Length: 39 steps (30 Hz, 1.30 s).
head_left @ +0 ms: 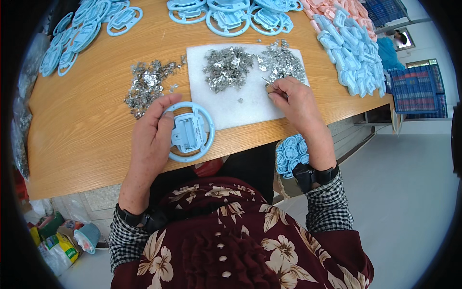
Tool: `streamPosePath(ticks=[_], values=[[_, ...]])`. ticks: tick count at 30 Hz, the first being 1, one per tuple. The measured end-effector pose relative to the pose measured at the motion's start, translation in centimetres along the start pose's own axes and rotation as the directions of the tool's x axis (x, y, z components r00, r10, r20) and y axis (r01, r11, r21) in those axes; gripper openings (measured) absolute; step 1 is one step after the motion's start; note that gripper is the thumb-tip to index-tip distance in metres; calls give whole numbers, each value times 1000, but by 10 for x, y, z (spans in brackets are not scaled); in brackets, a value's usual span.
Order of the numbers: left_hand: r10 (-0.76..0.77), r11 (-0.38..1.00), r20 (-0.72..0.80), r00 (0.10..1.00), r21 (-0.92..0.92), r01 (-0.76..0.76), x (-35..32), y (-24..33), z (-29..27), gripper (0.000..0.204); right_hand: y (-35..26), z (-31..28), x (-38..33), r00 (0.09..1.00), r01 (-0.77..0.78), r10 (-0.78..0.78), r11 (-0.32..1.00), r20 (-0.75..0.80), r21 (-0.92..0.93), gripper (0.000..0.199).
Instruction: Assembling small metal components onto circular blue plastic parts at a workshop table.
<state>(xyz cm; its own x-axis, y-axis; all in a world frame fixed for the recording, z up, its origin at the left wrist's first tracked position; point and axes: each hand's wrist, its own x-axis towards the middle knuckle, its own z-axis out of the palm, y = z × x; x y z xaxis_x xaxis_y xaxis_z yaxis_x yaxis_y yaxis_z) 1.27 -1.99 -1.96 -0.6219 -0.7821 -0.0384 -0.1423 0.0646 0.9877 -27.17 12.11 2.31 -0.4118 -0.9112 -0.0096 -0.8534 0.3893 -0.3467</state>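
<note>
My left hand (153, 130) is closed on the left rim of a light blue plastic toy steering wheel (211, 131), thumb on top. The wheel lies at the table's near edge, and a rectangular recess shows in its middle. With thumb and forefinger pinched, my right hand (294, 100) holds a small thin metal piece (267, 81), too small to make out fully. That hand is over the right side of a white pad (224, 108). Beside it lies a heap of small silvery metal pieces (281, 62), and a second heap of metal pieces (226, 67) sits further left on the pad.
Another heap of metal pieces (147, 84) lies on the wooden table (86, 139). Blue wheels (228, 19) are stacked along the back and far left (79, 36). Blue plastic parts (353, 58) and pink parts (353, 12) pile up at right. Below the edge stands a container of blue parts (291, 154).
</note>
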Motion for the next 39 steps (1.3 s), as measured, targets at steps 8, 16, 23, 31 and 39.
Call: streamPosePath(ticks=[8, 16, 23, 31, 39], values=[[-73, 987, 107, 992, -132, 87, -1, 13, -6, 28, -2, 8, -3, 995, 68, -32, 912, -94, 404, 6], [-154, 937, 381, 912, -237, 258, 18, 37, 8, 25, -71, 29, 7, 954, 298, -227, 645, -196, 703, 13], [-106, 897, 338, 935, -374, 237, 22, 28, 9, 20, -83, 31, 14, 924, 379, -310, 658, -224, 651, 11], [-192, 952, 310, 931, -171, 254, 32, 26, 13, 23, -80, 23, 12, 962, 271, -237, 784, -133, 558, 15], [-277, 834, 287, 917, -403, 378, 31, 12, 5, 20, -51, 29, 9, 996, 74, -16, 740, -93, 669, 24]])
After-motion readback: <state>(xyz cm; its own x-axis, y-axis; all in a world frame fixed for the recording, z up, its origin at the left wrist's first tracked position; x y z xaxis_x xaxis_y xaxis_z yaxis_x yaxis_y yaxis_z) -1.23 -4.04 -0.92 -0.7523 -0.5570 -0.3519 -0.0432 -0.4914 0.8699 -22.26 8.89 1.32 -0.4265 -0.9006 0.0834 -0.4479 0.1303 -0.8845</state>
